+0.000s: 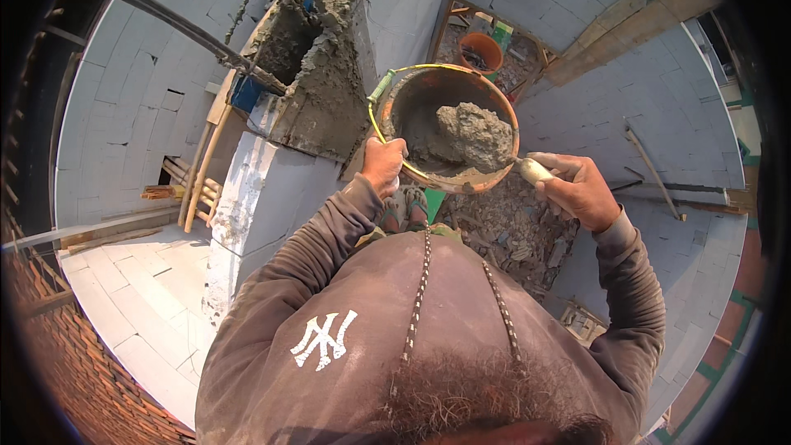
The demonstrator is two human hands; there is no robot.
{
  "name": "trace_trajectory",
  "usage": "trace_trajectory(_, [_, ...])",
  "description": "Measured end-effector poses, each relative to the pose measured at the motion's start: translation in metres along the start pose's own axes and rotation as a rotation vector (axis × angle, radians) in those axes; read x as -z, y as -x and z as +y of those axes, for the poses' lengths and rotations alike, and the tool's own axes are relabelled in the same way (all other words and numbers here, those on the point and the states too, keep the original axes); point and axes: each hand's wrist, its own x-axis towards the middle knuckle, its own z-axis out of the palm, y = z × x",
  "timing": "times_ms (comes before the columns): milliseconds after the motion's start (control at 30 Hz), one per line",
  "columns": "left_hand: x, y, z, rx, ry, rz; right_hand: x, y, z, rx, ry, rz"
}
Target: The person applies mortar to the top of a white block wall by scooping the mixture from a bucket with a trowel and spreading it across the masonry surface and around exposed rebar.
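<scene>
An orange bucket [514, 115] smeared with grey mortar is held up in front of my chest, its mouth facing up. My left hand [383, 166] is closed on its near-left rim, beside the yellow wire bail with a green grip [382, 86]. Inside, wet mortar [474, 133] coats the walls and rises in a lump. My right hand [581, 189] is closed round the pale rounded handle of a trowel [534, 170] at the bucket's right rim. The trowel's blade is hidden, apparently under the lump.
Left of the bucket is a block wall [272, 177] with a mortar-filled column opening [292, 41] and steel bars [177, 16] jutting out. Bamboo poles [206, 169] lean further left. Far below stand another orange bucket [481, 53] and rubble [515, 231]. My feet [404, 202] show beneath the bucket.
</scene>
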Motion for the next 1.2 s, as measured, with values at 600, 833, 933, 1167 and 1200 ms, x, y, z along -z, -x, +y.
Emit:
trace_trajectory(600, [0.035, 0.019, -0.067, 0.429, 0.348, 0.205, -0.098, -0.096, -0.339, 0.627, 1.285, -0.412])
trace_trajectory(833, [0.033, 0.026, -0.044, 0.318, 0.303, 0.231, -0.025, -0.041, -0.208, 0.33, 0.462, -0.256])
trace_trajectory(933, [0.026, 0.029, -0.021, 0.308, 0.254, 0.184, -0.022, -0.02, -0.101, 0.124, 0.048, -0.118])
trace_trajectory(1167, [-0.014, 0.027, 0.004, -0.125, -0.043, -0.074, -0.063, -0.087, 0.097, -0.079, -0.237, 0.269])
trace_trajectory(1200, [-0.021, 0.027, 0.01, -0.161, -0.115, -0.111, -0.067, -0.104, 0.111, -0.074, -0.273, 0.306])
